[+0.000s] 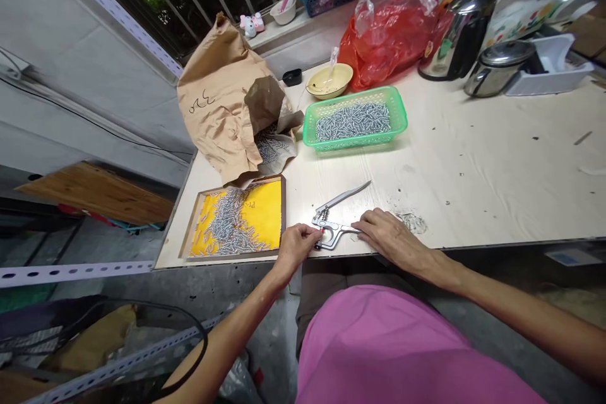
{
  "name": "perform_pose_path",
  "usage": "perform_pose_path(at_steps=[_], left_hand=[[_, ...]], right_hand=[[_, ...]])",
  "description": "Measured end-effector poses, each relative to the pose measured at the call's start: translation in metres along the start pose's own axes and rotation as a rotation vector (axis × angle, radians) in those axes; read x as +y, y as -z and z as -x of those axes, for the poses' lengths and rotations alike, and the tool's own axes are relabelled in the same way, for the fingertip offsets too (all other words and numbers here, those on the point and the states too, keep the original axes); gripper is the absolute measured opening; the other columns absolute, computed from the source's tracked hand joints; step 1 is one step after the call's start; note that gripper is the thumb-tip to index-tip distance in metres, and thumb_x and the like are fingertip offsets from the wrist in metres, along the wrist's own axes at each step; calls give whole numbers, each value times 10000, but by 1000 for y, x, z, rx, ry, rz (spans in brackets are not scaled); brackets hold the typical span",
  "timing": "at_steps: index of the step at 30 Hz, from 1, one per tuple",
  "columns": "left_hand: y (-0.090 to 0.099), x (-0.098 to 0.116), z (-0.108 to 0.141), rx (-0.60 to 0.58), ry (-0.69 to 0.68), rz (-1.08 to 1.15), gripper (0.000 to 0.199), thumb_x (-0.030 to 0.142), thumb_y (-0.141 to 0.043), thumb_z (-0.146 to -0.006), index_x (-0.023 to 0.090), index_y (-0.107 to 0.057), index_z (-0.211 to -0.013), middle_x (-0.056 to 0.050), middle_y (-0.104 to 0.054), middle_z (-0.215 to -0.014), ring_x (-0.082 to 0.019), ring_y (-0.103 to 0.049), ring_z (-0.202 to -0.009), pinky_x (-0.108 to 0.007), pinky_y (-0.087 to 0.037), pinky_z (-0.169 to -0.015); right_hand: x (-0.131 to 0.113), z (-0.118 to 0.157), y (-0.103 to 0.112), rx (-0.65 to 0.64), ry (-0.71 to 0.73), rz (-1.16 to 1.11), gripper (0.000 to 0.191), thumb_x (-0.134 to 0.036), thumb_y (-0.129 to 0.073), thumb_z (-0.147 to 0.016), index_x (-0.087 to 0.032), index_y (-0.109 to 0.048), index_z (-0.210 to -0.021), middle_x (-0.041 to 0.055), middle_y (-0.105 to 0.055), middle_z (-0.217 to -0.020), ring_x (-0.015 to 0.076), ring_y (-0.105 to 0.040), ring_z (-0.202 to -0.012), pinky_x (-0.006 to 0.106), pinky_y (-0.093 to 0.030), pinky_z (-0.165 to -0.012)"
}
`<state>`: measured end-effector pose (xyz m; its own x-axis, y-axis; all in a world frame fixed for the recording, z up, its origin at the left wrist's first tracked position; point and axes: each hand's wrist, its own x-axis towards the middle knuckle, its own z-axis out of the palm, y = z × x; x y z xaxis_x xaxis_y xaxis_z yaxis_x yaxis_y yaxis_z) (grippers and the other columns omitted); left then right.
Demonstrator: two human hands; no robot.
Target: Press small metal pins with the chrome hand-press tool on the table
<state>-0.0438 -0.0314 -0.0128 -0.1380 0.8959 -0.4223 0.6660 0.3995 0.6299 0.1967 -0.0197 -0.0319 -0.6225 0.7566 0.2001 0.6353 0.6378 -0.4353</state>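
Note:
A metal hand tool (335,227) with two long handles and a small spring lies near the table's front edge. My left hand (299,243) pinches at the tool's left end, beside a small red part; what its fingertips hold is too small to make out. The fingers of my right hand (386,237) are closed on the tool's lower handle, while the upper handle slants up and away. Left of my left hand, many small metal pieces (230,221) are spread in a shallow tray (283,211) with a yellow bottom.
A green basket (350,144) of small metal pieces stands behind the tool. Left of it is an open brown paper bag (222,107). Farther back are a yellow bowl (330,81), a red plastic bag (388,38), a kettle (459,31) and a metal pot (497,69).

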Motion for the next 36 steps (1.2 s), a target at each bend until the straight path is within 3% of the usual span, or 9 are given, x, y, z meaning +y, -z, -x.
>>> perform_pose_path(at_steps=[6,9,13,15,18,24,32,34,36], left_hand=[[7,7,-2,-145,62,-45,296,417,-599,-737,139,-662,-656,61,-441,-390,-60,-372,-355,-192,-281,-411],[9,11,0,-223,112,8,295,409,-596,-744,139,-619,-626,61,-451,-399,-51,-360,-326,-185,-269,-376],[9,11,0,-241,140,20,271,379,-595,-750,137,-608,-630,58,-461,-411,-56,-386,-320,-180,-287,-357],[9,9,-1,-234,137,4,268,373,-592,-754,135,-611,-633,56,-466,-417,-60,-398,-323,-182,-304,-356],[8,4,-2,-231,117,1,279,390,-591,-755,137,-615,-640,56,-468,-426,-59,-405,-327,-181,-315,-356],[6,-3,-3,-220,113,23,281,403,-596,-747,131,-638,-691,54,-476,-434,-64,-413,-334,-185,-332,-362],[7,3,1,-215,135,-5,331,450,-578,-774,151,-593,-633,53,-458,-428,-80,-407,-342,-210,-337,-392],[8,5,5,-164,87,-73,322,435,-573,-793,153,-599,-639,35,-486,-464,-98,-457,-400,-222,-371,-445],[7,9,12,-28,-64,-200,273,389,-563,-820,153,-625,-698,-11,-569,-608,-132,-551,-554,-246,-432,-557]], right_hand=[[-1,3,2,-31,-15,-7,195,-186,-470,-920,-179,-643,-1011,82,-590,-913,196,-514,-829,326,-419,-720],[1,1,6,-31,-18,-26,257,-265,-509,-909,-188,-598,-1138,128,-579,-1101,238,-527,-962,377,-451,-784],[11,-11,14,-29,-14,37,609,-451,-643,-801,-159,-474,-1308,214,-349,-1429,361,-346,-1287,507,-369,-976],[17,-19,17,-79,-21,82,790,-529,-695,-723,-140,-422,-1354,236,-287,-1467,400,-250,-1347,557,-288,-1034],[22,-28,18,-147,-21,115,895,-556,-707,-691,-135,-357,-1398,236,-325,-1447,402,-253,-1349,581,-239,-1054],[21,-36,21,-125,3,128,831,-548,-696,-701,-113,-399,-1343,195,-521,-1236,353,-441,-1160,552,-314,-989],[13,-37,27,-167,-1,113,417,-419,-712,-748,-139,-584,-1030,123,-568,-967,257,-492,-905,363,-424,-777],[12,-35,27,-159,-9,105,358,-384,-706,-764,-148,-586,-1006,114,-565,-954,248,-489,-891,348,-425,-751],[12,-34,25,-149,-9,93,335,-362,-699,-774,-154,-582,-1010,109,-563,-955,243,-487,-884,342,-425,-740]])
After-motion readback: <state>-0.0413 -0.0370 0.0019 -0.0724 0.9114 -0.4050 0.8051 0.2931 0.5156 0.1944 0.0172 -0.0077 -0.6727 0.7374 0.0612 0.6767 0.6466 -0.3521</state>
